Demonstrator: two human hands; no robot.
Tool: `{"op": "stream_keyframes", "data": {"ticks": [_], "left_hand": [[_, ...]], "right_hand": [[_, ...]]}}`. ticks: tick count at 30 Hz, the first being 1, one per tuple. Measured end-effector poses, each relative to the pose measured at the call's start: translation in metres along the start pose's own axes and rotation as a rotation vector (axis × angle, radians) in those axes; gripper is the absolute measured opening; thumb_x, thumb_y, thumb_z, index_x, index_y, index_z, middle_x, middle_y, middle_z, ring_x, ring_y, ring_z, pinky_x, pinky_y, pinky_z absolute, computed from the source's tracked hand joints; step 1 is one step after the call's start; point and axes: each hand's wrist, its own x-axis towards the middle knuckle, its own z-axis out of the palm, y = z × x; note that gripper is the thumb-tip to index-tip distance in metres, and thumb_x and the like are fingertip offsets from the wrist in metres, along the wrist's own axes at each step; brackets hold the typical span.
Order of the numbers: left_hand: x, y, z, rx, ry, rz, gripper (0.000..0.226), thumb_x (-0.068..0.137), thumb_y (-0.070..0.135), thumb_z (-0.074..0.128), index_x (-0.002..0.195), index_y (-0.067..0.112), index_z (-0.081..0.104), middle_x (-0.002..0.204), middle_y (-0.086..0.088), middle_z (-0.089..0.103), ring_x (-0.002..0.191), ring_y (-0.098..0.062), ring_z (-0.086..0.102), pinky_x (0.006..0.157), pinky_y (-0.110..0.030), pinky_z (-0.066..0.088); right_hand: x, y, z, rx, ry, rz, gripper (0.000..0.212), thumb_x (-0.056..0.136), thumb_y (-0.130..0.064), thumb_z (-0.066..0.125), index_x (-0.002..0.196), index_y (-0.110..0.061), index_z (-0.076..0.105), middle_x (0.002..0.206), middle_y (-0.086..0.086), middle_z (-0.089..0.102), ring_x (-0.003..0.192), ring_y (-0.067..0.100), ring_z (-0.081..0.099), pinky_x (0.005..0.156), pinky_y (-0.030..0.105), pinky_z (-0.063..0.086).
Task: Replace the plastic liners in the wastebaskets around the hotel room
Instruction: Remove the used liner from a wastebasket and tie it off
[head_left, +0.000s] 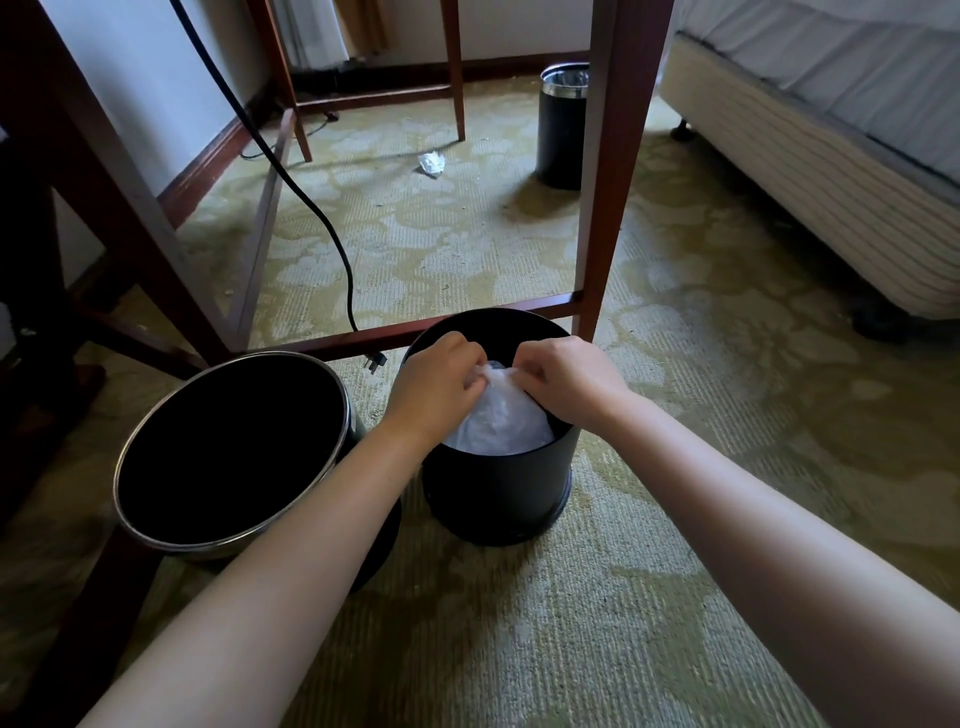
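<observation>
A small black wastebasket (498, 488) stands on the carpet in front of me. A clear plastic liner (501, 421) hangs bunched inside its mouth. My left hand (439, 382) and my right hand (569, 382) both pinch the liner's top, close together above the basket's opening. To the left a larger black bin with a silver rim (228, 457) leans toward me, with no liner visible inside. A third black wastebasket (563, 124) with a silver rim and a liner in it stands far back by the table leg.
Dark wooden table legs (610, 171) and a low crossbar (441, 327) stand just behind the baskets. A black cable (311, 208) runs down to a plug (375, 361). A crumpled white wad (432, 163) lies on the carpet. A bed (831, 130) fills the right.
</observation>
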Motion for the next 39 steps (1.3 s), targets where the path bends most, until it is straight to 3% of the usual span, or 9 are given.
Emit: {"op": "stream_keyframes", "data": {"ticks": [4,9,13,20,27,35,39], "left_hand": [[-0.001,-0.002,-0.004,0.079,-0.007,-0.03,0.017,0.092,0.02,0.051,0.099,0.012,0.064,0.091,-0.002,0.059,0.082,-0.021,0.057,0.064,-0.028,0.033],[-0.006,-0.012,-0.009,0.08,-0.021,-0.018,0.02,0.094,0.018,0.049,0.081,0.006,0.058,0.079,-0.006,0.056,0.074,-0.026,0.055,0.066,-0.041,0.044],[-0.003,-0.027,-0.015,0.162,-0.038,-0.037,0.021,0.095,0.021,0.051,0.081,0.008,0.059,0.08,-0.007,0.057,0.074,-0.028,0.055,0.066,-0.04,0.043],[-0.013,-0.051,-0.023,0.246,-0.114,-0.173,0.023,0.097,0.021,0.049,0.076,0.011,0.05,0.079,-0.006,0.05,0.075,-0.029,0.053,0.064,-0.038,0.039],[-0.008,-0.039,-0.021,0.215,-0.056,-0.232,0.022,0.094,0.018,0.046,0.071,0.016,0.045,0.072,0.0,0.049,0.068,-0.023,0.049,0.055,-0.033,0.033],[0.008,-0.016,-0.042,0.057,-0.001,-0.203,0.014,0.091,0.016,0.052,0.085,0.012,0.065,0.08,0.0,0.061,0.075,-0.021,0.055,0.064,-0.034,0.044],[0.03,0.0,-0.07,0.009,-0.029,-0.176,0.016,0.09,0.016,0.052,0.087,0.012,0.067,0.081,0.0,0.063,0.076,-0.02,0.058,0.067,-0.036,0.05]], "right_hand": [[-0.002,0.001,0.005,-0.159,0.136,-0.139,0.024,0.089,-0.02,0.053,0.072,-0.008,0.065,0.077,0.005,0.062,0.076,0.03,0.057,0.059,0.036,0.046],[-0.007,0.01,0.004,-0.229,0.305,-0.19,0.017,0.078,-0.012,0.062,0.061,-0.01,0.063,0.068,0.003,0.062,0.064,0.028,0.057,0.052,0.03,0.046],[-0.016,0.028,0.0,-0.277,0.31,-0.136,0.019,0.066,0.001,0.077,0.062,-0.01,0.062,0.066,0.004,0.06,0.061,0.029,0.057,0.049,0.028,0.042],[-0.031,0.058,-0.003,-0.367,0.311,-0.002,0.015,0.07,-0.003,0.076,0.064,-0.013,0.066,0.067,0.002,0.061,0.06,0.029,0.055,0.051,0.026,0.035],[-0.027,0.05,0.001,-0.22,0.385,0.047,0.017,0.075,-0.002,0.071,0.062,-0.01,0.065,0.065,0.005,0.059,0.059,0.03,0.056,0.048,0.025,0.036],[-0.011,0.03,-0.016,-0.06,0.425,0.105,0.022,0.092,-0.012,0.057,0.073,-0.009,0.069,0.078,0.004,0.064,0.066,0.029,0.059,0.05,0.03,0.043],[-0.001,0.02,-0.05,0.029,0.499,0.121,0.02,0.093,-0.015,0.059,0.081,-0.009,0.073,0.085,0.004,0.068,0.069,0.028,0.061,0.054,0.032,0.047]]}}
